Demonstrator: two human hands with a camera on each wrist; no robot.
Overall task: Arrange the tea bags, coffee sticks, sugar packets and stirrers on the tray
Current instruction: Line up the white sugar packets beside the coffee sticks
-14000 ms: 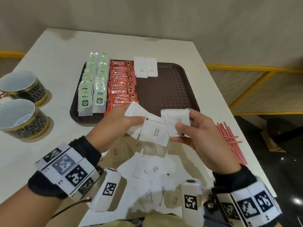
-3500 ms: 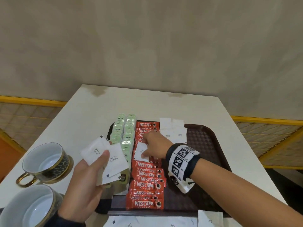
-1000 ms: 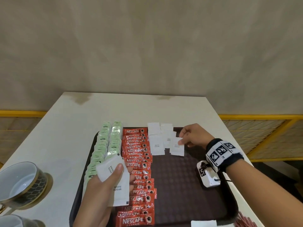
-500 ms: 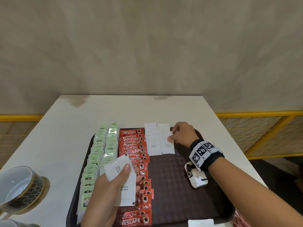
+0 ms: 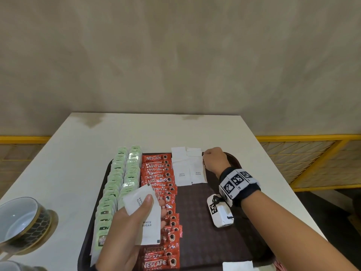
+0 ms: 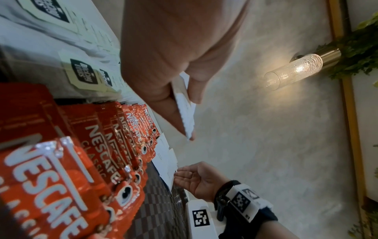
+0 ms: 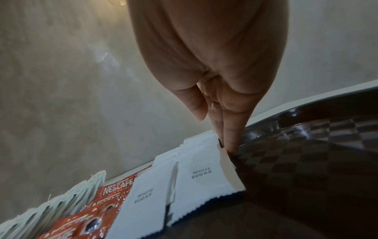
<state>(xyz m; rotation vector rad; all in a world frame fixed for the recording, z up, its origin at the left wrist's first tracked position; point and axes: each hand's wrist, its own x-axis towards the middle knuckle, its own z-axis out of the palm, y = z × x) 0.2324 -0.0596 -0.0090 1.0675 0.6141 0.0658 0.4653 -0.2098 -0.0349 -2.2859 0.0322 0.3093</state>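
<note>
You have the brown textured tray as your landmark. Along its left side lie two overlapping columns of pale green tea bags, running from far edge to near edge. Just right of them sits one column of red Nescafé coffee sticks, shingled one over another. Right of the sticks, at the tray's far end, white sugar packets lie flat in two short columns, printed "WHITE SUGAR". More white sugar packets are held above the tray's left half. The red stirrers barely show off the tray's near right corner.
</note>
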